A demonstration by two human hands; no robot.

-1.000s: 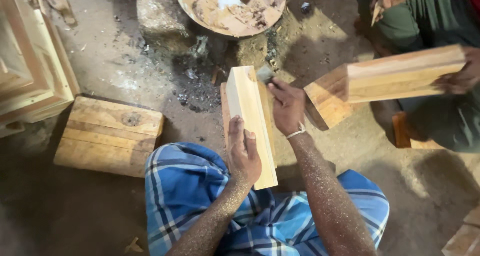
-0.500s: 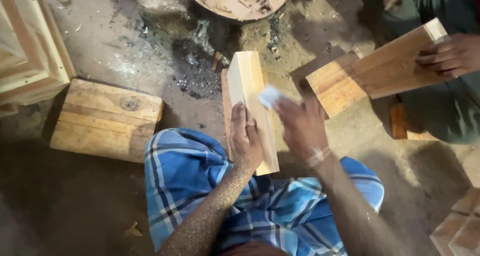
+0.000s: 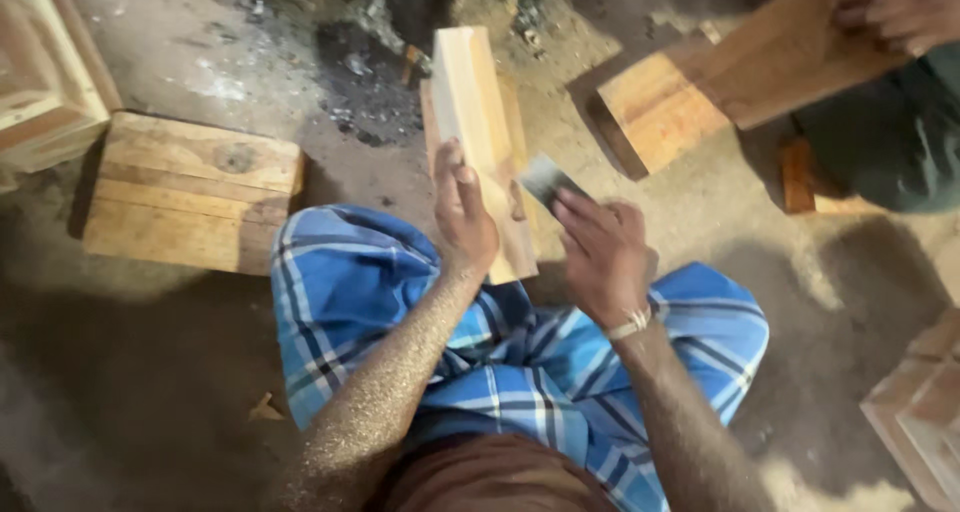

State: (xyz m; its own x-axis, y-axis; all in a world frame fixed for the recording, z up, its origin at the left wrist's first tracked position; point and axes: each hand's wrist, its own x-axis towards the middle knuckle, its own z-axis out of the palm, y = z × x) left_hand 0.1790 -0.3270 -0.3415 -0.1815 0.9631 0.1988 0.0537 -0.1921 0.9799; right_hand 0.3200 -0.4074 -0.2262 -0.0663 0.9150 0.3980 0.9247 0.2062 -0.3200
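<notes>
A pale wooden block (image 3: 478, 112) stands on edge on the dirt floor between my knees, its near end resting against my blue checked cloth (image 3: 400, 302). My left hand (image 3: 462, 212) grips the near end of the block from the left. My right hand (image 3: 600, 252) holds a small grey flat blade or scraper (image 3: 548, 180) just right of the block, its tip close to the block's side face. A thin bracelet sits on my right wrist. Sawdust covers my left forearm.
A flat wooden block (image 3: 190, 187) lies on the floor at left. Stacked wooden frames (image 3: 40, 62) stand at far left. Another person's hand (image 3: 910, 7) holds a wooden plank (image 3: 780, 57) at upper right. More wooden pieces (image 3: 920, 412) lie at lower right.
My right hand drew back from the far end of the block toward my knee, with the scraper in it. The view shifted downward; the other person's plank tilted upward.
</notes>
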